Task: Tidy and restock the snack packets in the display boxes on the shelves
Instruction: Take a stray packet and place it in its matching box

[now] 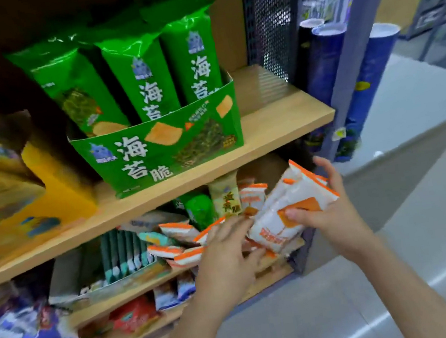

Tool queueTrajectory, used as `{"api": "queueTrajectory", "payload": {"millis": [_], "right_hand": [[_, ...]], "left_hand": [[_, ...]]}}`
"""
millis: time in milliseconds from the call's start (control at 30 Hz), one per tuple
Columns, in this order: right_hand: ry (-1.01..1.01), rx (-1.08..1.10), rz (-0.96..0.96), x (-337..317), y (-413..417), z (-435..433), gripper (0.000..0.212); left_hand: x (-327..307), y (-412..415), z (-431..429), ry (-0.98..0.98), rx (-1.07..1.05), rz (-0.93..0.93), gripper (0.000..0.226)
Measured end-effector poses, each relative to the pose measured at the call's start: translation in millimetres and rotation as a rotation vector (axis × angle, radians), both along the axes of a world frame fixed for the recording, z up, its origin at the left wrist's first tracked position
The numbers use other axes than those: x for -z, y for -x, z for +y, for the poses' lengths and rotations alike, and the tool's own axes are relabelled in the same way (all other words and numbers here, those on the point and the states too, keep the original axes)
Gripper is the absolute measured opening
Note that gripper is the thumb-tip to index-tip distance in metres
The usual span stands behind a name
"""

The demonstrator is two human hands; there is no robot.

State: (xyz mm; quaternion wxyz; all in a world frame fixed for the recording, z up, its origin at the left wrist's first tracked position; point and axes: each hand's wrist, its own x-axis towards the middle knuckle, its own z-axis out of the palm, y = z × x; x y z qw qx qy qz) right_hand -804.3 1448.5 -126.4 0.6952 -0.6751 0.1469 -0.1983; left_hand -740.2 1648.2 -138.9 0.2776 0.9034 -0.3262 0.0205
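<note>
in right hand (326, 211), white-orange packets (288, 211)

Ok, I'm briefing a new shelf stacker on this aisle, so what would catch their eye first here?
The bright green display box on the upper shelf dominates, with tall green packets standing in it. Below, the right hand grips a bunch of white-and-orange packets. The left hand reaches into a loose heap of similar ones on the lower shelf.
</note>
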Motion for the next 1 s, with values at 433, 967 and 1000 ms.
{"api": "queueTrajectory", "payload": {"millis": [433,967,1000], "right_hand": [[-0.055,-0.06,0.036,21.0,-68.9,-11.4,0.11],[0.0,0.018,-0.021,28.5,-52.1,16.6,0.105],[0.042,-0.018,-0.004,29.8,-51.1,14.2,0.1]], "left_hand": [[14.1,-21.7,1.9,-0.321,-0.076,-0.12,0.061],[31.7,-32.4,-57.2,-0.147,-0.297,-0.145,0.084],[32.9,-32.7,-56.7,-0.165,-0.297,-0.117,0.08]]}}
